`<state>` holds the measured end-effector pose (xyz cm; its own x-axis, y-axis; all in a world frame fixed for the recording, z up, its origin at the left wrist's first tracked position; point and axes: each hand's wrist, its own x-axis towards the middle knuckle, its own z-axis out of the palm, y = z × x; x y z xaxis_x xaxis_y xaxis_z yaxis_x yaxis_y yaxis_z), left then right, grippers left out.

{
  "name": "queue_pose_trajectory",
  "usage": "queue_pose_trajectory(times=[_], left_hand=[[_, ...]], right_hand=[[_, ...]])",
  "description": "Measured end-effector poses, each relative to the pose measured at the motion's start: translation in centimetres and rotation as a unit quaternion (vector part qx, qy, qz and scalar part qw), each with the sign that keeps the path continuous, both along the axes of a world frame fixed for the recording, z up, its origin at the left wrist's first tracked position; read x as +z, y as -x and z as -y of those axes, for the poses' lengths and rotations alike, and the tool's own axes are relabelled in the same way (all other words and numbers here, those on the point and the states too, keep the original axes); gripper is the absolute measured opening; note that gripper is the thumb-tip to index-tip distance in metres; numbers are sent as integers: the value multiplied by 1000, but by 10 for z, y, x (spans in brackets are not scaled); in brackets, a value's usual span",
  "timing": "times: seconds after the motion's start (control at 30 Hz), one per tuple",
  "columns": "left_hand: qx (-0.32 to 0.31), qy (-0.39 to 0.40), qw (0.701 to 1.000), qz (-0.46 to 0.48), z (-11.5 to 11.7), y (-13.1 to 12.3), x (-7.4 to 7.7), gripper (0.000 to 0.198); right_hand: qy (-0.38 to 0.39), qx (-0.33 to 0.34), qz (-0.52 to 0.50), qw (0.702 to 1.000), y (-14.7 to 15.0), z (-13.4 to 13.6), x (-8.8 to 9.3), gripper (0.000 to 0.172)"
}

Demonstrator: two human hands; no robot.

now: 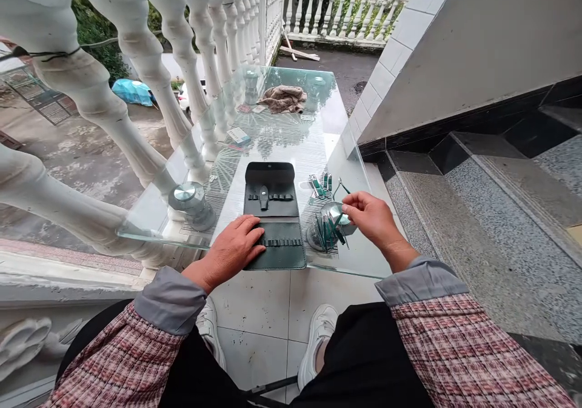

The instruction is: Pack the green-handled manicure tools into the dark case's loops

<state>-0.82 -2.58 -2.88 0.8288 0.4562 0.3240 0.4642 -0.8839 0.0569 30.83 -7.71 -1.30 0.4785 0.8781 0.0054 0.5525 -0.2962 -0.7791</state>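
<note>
over on the glass table [291,147], left hand [231,250] lies flat and open on the leather case [275,244], right hand [367,214] pinches a green-handled tool [337,215], and one bump could knock the loose tools [321,183] off the edge.

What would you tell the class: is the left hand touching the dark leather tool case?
Touching: the head view shows the fingers of the left hand lying flat on the lower flap of the dark leather tool case, with no gap between them.
</note>
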Motion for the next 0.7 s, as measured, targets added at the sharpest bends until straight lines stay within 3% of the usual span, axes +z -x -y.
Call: queue_pose_trajectory(times=[0.3, 0.5, 0.7], left_hand=[[-5, -15, 1000, 0, 2, -4, -2, 21], [-11, -9, 1000, 0, 2, -9, 0, 19], [-15, -18, 1000, -3, 2, -13, 2, 16]], right_hand=[[101, 29, 42, 994, -20, 5, -3, 13], [121, 31, 158, 980, -13, 6, 1, 7], [163, 98, 221, 957, 6, 15, 3, 11]])
